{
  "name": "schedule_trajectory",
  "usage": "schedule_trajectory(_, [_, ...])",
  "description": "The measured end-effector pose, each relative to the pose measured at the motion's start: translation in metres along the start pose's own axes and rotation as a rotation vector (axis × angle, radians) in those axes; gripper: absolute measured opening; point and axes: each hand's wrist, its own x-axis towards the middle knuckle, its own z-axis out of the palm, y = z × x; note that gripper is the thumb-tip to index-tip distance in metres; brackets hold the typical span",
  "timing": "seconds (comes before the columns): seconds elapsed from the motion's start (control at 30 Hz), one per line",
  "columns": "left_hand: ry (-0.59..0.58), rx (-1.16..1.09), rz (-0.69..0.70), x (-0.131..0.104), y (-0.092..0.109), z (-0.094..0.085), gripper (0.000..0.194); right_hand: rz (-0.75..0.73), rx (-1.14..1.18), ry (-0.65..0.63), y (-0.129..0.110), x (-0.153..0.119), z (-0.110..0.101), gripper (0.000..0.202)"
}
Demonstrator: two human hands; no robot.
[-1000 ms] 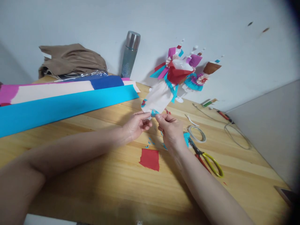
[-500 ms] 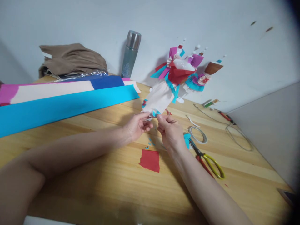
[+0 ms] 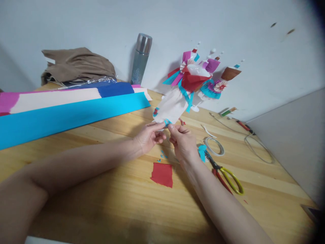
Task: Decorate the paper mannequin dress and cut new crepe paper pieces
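L hand (image 3: 151,136) & R hand (image 3: 184,140) are pinching white paper skirt (image 3: 171,105) near blue trim (image 3: 167,121), skirt sitting @ 12 o'clock of both; pressing lightly is prob. sparing thin paper.

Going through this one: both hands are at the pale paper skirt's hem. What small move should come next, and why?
Probably press the blue piece flat against the pale skirt: the left hand and right hand both have thumbs at the hem beside it. How firmly it is attached can't be seen.
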Motion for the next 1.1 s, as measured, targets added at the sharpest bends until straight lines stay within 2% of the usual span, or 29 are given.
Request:
schedule_trajectory(0.17, [0.004,0.039,0.049,0.0006,-0.0034,0.0006,0.015,0.006,0.008,-0.01,0.0035,0.0016,-0.0016,0.046])
schedule_trajectory(0.43, [0.071,0.059,0.054,0.0037,-0.0025,0.0022,0.01,0.022,0.006,-0.03,0.0029,0.0018,-0.0016,0.042])
schedule_trajectory(0.77, [0.062,0.058,0.055,0.0039,-0.0032,0.0025,0.012,-0.025,-0.036,-0.004,-0.0008,0.0039,0.0019,0.047])
schedule_trajectory(0.97, [0.049,0.047,0.059,0.0037,-0.0029,0.002,0.011,-0.113,-0.118,0.027,-0.0051,0.0029,0.0028,0.047])
schedule_trajectory(1.1, [0.051,0.054,0.053,0.0039,-0.0034,0.0015,0.013,-0.082,-0.082,0.028,-0.0042,0.0046,0.0022,0.052])
